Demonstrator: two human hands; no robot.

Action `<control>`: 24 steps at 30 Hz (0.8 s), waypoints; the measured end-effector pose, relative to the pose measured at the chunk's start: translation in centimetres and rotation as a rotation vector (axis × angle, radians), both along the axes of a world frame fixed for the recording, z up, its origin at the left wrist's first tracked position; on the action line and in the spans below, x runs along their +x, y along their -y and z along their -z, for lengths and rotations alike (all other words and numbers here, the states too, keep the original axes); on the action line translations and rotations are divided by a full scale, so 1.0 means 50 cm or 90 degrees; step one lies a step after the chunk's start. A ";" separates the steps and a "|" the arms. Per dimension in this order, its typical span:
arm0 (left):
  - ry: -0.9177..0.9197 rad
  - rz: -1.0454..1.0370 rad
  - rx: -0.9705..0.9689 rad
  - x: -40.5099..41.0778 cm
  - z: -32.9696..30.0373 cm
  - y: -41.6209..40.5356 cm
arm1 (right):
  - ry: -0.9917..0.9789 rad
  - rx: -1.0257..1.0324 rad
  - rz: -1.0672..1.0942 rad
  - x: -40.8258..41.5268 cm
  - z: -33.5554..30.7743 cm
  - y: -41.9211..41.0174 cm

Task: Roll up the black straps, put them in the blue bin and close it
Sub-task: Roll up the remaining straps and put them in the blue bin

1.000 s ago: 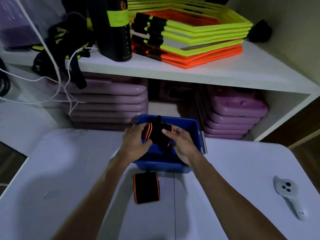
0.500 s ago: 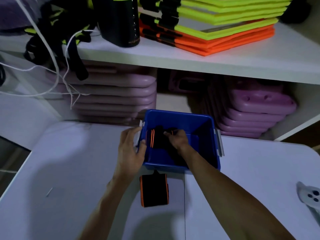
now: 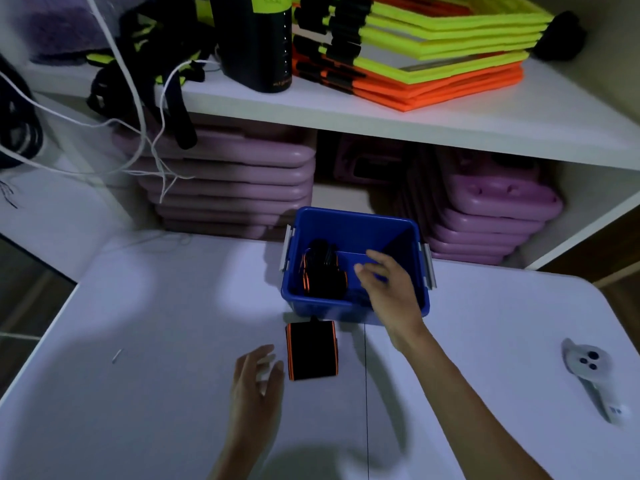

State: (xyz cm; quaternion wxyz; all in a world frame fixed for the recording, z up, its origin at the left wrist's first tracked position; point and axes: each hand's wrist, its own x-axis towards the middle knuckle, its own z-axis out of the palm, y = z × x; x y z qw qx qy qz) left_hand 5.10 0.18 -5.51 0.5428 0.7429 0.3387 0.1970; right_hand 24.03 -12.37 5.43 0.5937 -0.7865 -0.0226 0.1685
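Black rolled strap (image 3: 311, 351): laid flat on the white table (image 3: 138, 393), orange-edged, just in front of the bin, just right of the left hand's fingertips.
Strap in bin (image 3: 322, 271): bundled in the left part of the blue bin (image 3: 353, 226), just left of the right hand.
Blue bin: stood uncovered at the table's far edge, grey latches seen on both sides.
Left hand (image 3: 256, 379): held above the table, fingers loosely spread, nothing gripped.
Right hand (image 3: 391, 289): held over the bin's near right side, fingers relaxed and apart, nothing held.
White controller (image 3: 588, 372): laid well apart, far right.
Shelf (image 3: 381, 112): yellow and orange frames (image 3: 433, 57) stacked above, purple boards (image 3: 235, 181) stored beneath.
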 end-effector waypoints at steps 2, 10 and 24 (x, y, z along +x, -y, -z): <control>-0.012 0.024 0.020 -0.016 0.016 0.011 | 0.049 0.082 0.063 -0.058 -0.014 0.036; -0.022 0.056 0.056 -0.043 0.009 0.019 | 0.037 0.020 0.090 -0.215 0.035 0.128; -0.005 0.044 0.058 -0.056 -0.027 0.000 | 0.058 -0.429 -0.523 0.135 0.065 -0.062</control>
